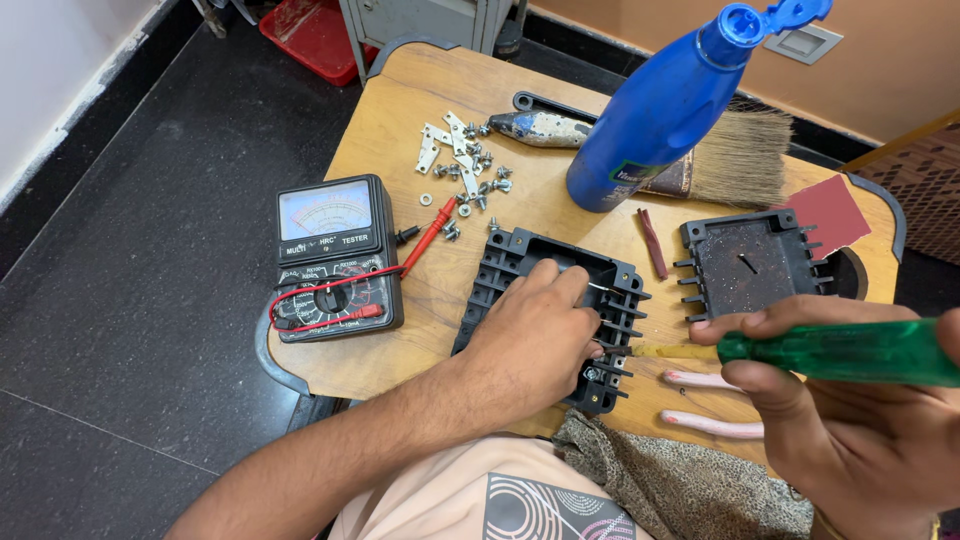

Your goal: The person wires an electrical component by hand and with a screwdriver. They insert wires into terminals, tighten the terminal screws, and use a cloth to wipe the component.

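Meter [337, 257]: sits left of the work, red leads coiled on its face; keep them off the frame.
Screws [463, 160]: loose with small plates behind the frame, well apart from the hands.
Frame [548, 310]: black plastic, flat at table centre.
Left hand [535, 335]: pressed on the frame, fingertips pinching something small inside; press firmly so nothing shifts.
Screwdriver [840, 352]: green handle, tip at the frame's right edge; keep the blade square.
Right hand [850, 420]: fingers wrapped round the handle.

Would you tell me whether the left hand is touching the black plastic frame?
Touching: the head view shows the left hand resting on the black plastic frame, fingers inside it.
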